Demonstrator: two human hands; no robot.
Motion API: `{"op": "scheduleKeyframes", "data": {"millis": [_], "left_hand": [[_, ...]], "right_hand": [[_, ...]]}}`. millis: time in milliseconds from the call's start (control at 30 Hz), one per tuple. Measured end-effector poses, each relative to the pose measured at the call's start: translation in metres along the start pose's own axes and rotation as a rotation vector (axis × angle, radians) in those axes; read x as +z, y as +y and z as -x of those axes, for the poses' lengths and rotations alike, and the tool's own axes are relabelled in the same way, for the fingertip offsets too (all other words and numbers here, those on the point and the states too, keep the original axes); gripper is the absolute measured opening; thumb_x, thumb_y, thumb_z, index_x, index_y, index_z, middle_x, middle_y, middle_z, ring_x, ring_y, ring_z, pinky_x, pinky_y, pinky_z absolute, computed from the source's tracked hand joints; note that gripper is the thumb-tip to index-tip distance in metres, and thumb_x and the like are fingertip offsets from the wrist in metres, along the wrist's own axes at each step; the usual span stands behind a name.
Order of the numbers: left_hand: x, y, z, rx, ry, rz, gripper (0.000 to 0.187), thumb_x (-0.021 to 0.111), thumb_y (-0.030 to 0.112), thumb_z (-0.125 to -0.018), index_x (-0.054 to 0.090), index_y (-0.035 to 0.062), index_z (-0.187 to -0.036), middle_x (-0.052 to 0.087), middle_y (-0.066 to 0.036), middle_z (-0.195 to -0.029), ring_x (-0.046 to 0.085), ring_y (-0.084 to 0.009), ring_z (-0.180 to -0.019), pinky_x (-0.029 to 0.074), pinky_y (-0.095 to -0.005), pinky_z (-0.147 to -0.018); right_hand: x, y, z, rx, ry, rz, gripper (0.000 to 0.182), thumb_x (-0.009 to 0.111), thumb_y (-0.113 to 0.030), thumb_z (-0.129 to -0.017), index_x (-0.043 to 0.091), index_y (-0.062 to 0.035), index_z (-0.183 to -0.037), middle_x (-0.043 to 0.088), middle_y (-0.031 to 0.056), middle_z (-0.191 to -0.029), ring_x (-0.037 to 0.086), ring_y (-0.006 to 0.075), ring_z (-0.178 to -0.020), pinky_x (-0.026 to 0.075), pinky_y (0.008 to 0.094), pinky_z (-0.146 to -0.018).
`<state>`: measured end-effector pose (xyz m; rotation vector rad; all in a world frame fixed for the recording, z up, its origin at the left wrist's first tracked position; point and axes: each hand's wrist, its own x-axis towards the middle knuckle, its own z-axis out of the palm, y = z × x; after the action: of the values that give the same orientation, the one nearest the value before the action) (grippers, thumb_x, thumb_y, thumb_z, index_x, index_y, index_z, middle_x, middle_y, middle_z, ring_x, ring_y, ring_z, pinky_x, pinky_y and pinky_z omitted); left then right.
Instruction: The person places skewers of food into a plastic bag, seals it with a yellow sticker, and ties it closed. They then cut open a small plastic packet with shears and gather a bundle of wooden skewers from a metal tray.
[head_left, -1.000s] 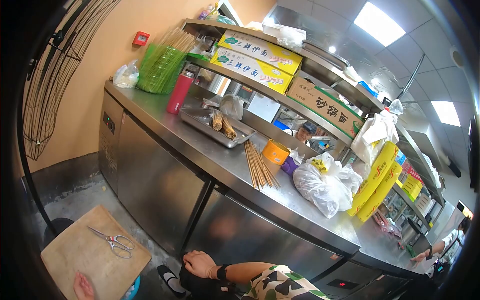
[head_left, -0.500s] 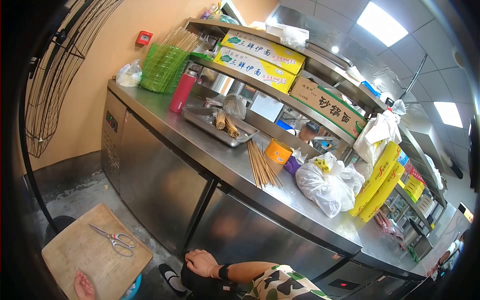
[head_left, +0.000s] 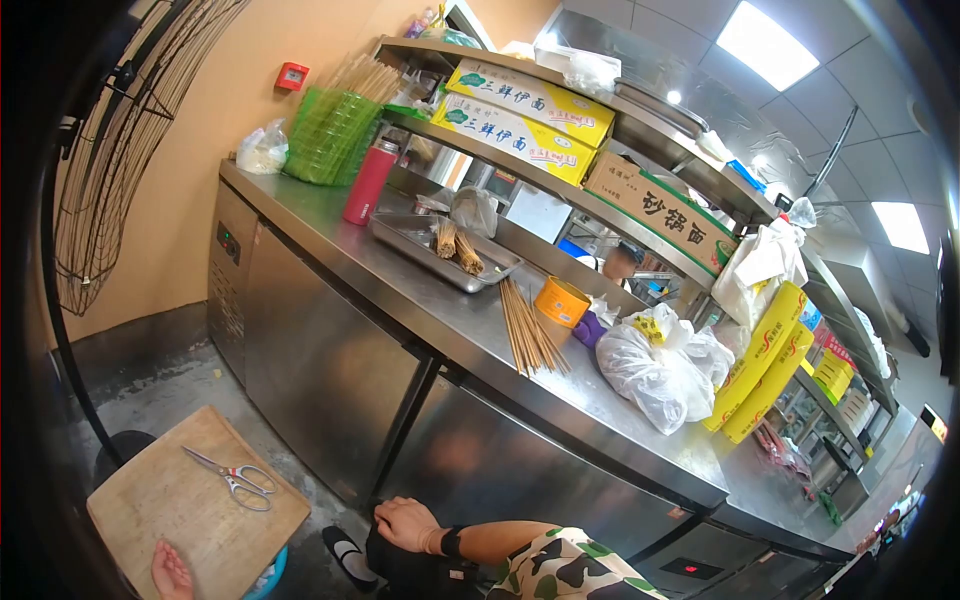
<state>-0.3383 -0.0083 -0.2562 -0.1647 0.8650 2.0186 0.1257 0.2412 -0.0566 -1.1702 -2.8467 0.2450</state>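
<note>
Palm up, my left hand [head_left: 172,572] lies at the lower edge of a wooden board [head_left: 150,480], its fingers loosely curled with nothing in them. Scissors [head_left: 238,478] with grey and red handles rest on the same board, above and to the right of that hand, not touching it. My right hand [head_left: 405,524] rests on dark cloth [head_left: 390,565], fingers extended and holding nothing. A dark band circles the right wrist, and a camouflage sleeve [head_left: 570,565] covers the arm above it.
The steel counter [head_left: 440,320] carries loose sticks [head_left: 530,335], a metal tray [head_left: 400,240] with stick bundles, an orange tin [head_left: 562,302], a red bottle [head_left: 370,183], a green basket [head_left: 325,140] and white bags [head_left: 655,375]. Boxes [head_left: 520,125] fill the shelf. Another person [head_left: 622,262] is partly visible behind.
The whole view has shifted slightly to the right. Both hands keep their places, and the scissors lie as before.
</note>
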Motion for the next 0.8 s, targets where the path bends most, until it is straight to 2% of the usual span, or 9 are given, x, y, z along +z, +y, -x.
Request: {"op": "scheduleKeyframes", "data": {"millis": [233, 800], "left_hand": [[0.0052, 0.0039, 0.0065, -0.040, -0.040, -0.019, 0.021, 0.065, 0.018, -0.084, 0.064, 0.0141, -0.104, 0.065, 0.008, -0.090, 0.057, -0.0024, -0.082, 0.044, -0.0157, -0.073], [0.0120, 0.0032, 0.0116, -0.014, 0.005, 0.009, 0.014, 0.064, 0.015, -0.084, 0.065, 0.0126, -0.097, 0.066, 0.007, -0.084, 0.059, -0.0025, -0.075, 0.046, -0.0152, -0.066]], "right_hand": [[-0.0014, -0.0023, 0.0009, 0.000, 0.029, -0.012, 0.020, 0.048, -0.023, -0.082, 0.060, -0.0083, -0.088, 0.063, 0.0094, -0.091, 0.057, 0.0277, -0.095, 0.044, 0.0396, -0.082], [0.0017, -0.0016, 0.0003, -0.013, 0.040, -0.020, 0.020, 0.048, -0.023, -0.082, 0.059, -0.0078, -0.087, 0.063, 0.0096, -0.090, 0.057, 0.0279, -0.095, 0.044, 0.0399, -0.083]]}}
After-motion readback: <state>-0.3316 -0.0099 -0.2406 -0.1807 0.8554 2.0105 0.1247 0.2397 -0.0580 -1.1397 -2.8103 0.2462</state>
